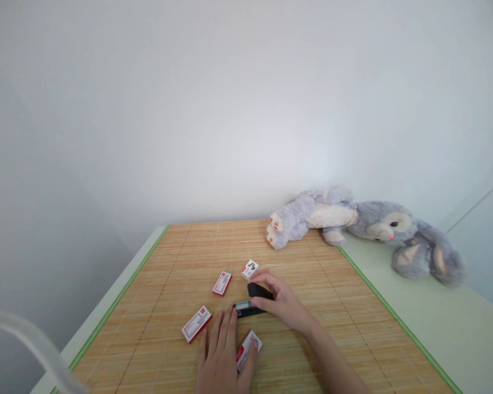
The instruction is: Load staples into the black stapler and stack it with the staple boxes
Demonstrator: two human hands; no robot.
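Black stapler (250,311) lies on the bamboo mat (181,257), opened: top part raised off the base, a pale metallic strip visible in the channel. Right hand (280,301) grips the raised top between thumb and fingers, at the stapler's right. Left hand (222,353) is palm down on the near side of the stapler, not closed; fingers extended, fingertips at the left end of the base. Its thumb rests on a red-and-white box (248,350) lying nearer the wearer than the stapler.

Other boxes, placed relative to the stapler: long white box with red edging (196,324), to the left and slightly nearer; similar white box (222,283), beyond and to the left; small white box with a dark printed picture (250,269), directly beyond.

Grey plush rabbit (332,216) lies on its side far beyond and right of the stapler, partly on the green-edged mat, partly on the pale surface (411,306). Behind it, a plain pale wall (230,109). Whitish curved tube (33,339), blurred, well left of the stapler.
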